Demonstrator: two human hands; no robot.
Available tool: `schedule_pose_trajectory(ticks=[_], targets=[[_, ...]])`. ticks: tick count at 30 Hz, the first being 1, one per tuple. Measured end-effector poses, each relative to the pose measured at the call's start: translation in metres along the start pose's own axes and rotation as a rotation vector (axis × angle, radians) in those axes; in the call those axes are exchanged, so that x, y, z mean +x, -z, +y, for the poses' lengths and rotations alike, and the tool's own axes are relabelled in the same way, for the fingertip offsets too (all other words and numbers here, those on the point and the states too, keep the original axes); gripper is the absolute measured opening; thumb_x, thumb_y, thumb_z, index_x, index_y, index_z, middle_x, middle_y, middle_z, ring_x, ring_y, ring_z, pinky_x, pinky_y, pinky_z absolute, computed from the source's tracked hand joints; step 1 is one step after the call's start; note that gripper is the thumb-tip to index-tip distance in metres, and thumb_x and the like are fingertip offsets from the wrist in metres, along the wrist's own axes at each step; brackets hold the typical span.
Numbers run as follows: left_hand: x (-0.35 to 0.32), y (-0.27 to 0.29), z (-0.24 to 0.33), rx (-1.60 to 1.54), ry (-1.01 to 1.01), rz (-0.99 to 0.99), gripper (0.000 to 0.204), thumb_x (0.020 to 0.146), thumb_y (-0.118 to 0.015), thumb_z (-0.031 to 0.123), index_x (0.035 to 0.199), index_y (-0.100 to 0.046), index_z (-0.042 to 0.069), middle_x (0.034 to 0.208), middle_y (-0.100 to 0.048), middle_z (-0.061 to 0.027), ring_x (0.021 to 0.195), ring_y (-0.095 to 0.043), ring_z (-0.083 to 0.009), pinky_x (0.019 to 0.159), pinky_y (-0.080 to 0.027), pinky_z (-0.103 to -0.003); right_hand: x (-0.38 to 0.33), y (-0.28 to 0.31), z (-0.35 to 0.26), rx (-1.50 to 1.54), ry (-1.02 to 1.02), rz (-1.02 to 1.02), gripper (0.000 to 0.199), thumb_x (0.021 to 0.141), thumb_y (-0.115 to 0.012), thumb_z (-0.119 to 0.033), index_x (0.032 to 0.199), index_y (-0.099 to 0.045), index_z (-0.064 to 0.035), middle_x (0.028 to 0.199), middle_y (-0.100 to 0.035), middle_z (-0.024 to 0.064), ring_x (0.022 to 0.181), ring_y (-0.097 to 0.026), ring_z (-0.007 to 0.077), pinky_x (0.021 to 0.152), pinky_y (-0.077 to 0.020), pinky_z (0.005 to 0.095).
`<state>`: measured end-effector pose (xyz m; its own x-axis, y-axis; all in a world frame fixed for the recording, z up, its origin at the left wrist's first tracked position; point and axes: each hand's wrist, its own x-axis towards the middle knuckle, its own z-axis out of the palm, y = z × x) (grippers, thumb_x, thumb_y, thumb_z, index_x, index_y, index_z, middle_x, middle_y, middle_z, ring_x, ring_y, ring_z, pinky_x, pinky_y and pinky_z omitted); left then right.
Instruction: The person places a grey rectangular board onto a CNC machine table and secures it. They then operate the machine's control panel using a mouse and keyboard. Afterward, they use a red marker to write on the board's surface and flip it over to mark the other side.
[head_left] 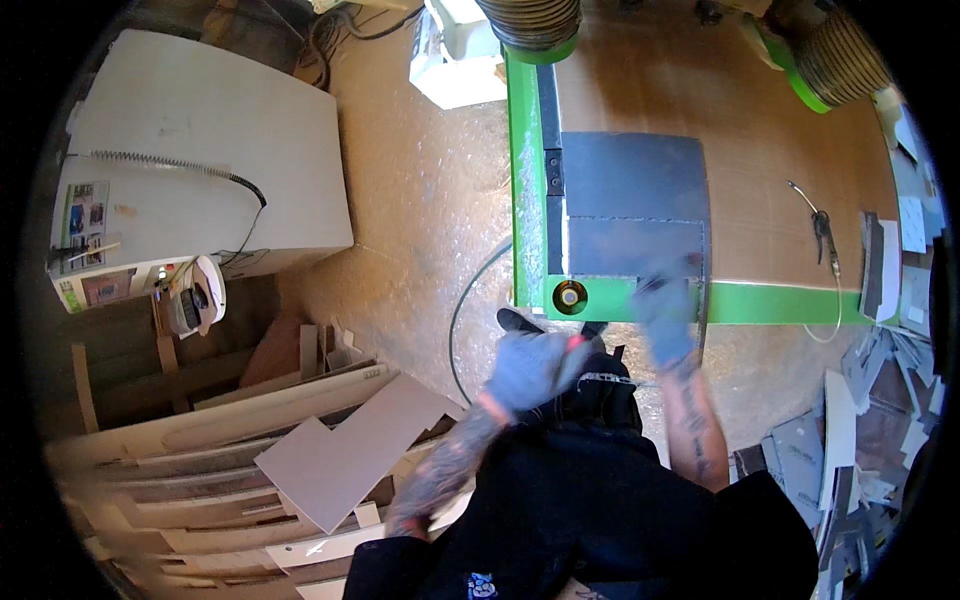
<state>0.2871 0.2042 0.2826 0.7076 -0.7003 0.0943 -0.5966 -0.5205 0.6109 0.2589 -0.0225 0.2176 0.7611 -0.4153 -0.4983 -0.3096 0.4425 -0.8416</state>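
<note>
My left hand [532, 370], in a grey glove, is closed in front of my waist. A small red bit shows at its thumb side, but I cannot make out what it belongs to. My right hand [664, 315], also gloved, is smeared by motion over the table's green front edge [780, 302]. Its fingers do not show clearly. It is nearest to the lower part of a dark grey sheet [635, 175], which lies against the black strip [551, 190] along the table's left side. A thin dark strip runs along the sheet's right side and past the table's front edge.
An air blow gun [822, 235] lies on the brown tabletop [765, 170]. Two ribbed hoses [535, 25] with green collars are at the far side. A white cabinet [205, 150] stands left. Offcuts fill a rack [220, 440] at lower left and a pile [800, 460] at right.
</note>
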Motion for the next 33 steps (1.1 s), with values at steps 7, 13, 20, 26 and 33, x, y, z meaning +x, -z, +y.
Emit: schedule_pose_trajectory(ticks=[7,13,20,26,33], targets=[[0.009,-0.043,-0.055,0.121,0.029,0.029,0.029,0.096,-0.065,0.030,0.089,-0.069,0.002,0.114,-0.070,-0.0220,0.106,-0.068,-0.0355,0.092,-0.051,-0.048,0.087,-0.014,0.023,0.053,0.220,0.029,0.032,0.106,-0.059,-0.041,0.100,-0.069,-0.0100,0.091,-0.070,0.0027,0.086,-0.064,0.0113,0.076,-0.0515,0.0314],[0.038,-0.116,-0.066,0.190,0.031,-0.219,0.039,0.098,-0.060,0.035,0.086,-0.076,0.001,0.153,-0.048,-0.0272,0.141,-0.045,-0.0420,0.120,-0.030,-0.052,0.137,-0.019,0.103,0.153,0.343,0.081,0.020,0.102,-0.067,-0.027,0.111,-0.068,-0.0101,0.105,-0.073,0.0052,0.085,-0.068,0.0160,0.082,-0.0557,0.0314],[0.037,-0.115,-0.060,0.224,0.068,-0.237,0.040,0.098,-0.059,0.036,0.086,-0.077,0.002,0.153,-0.047,-0.0270,0.141,-0.045,-0.0417,0.118,-0.033,-0.053,0.120,0.098,0.021,-0.141,0.548,0.237,0.034,0.105,-0.059,-0.017,0.133,-0.063,0.0009,0.117,-0.068,0.0061,0.108,-0.061,0.0125,0.095,-0.0489,0.0259],[0.041,-0.114,-0.059,0.208,0.060,-0.234,0.041,0.097,-0.059,0.037,0.087,-0.078,0.002,0.150,-0.050,-0.0285,0.139,-0.046,-0.0424,0.117,-0.034,-0.053,0.104,0.050,0.050,-0.343,0.495,-0.149,0.023,0.102,-0.061,-0.013,0.120,-0.071,-0.0028,0.114,-0.074,0.0047,0.106,-0.065,0.0138,0.095,-0.0523,0.0319],[0.040,-0.113,-0.061,0.219,0.063,-0.246,0.042,0.096,-0.059,0.038,0.086,-0.079,0.002,0.151,-0.049,-0.0275,0.140,-0.045,-0.0415,0.117,-0.033,-0.052,0.114,0.028,0.074,-0.307,0.511,-0.156,0.029,0.099,-0.064,-0.011,0.127,-0.063,-0.0032,0.110,-0.072,0.0068,0.104,-0.065,0.0146,0.090,-0.0544,0.0315]])
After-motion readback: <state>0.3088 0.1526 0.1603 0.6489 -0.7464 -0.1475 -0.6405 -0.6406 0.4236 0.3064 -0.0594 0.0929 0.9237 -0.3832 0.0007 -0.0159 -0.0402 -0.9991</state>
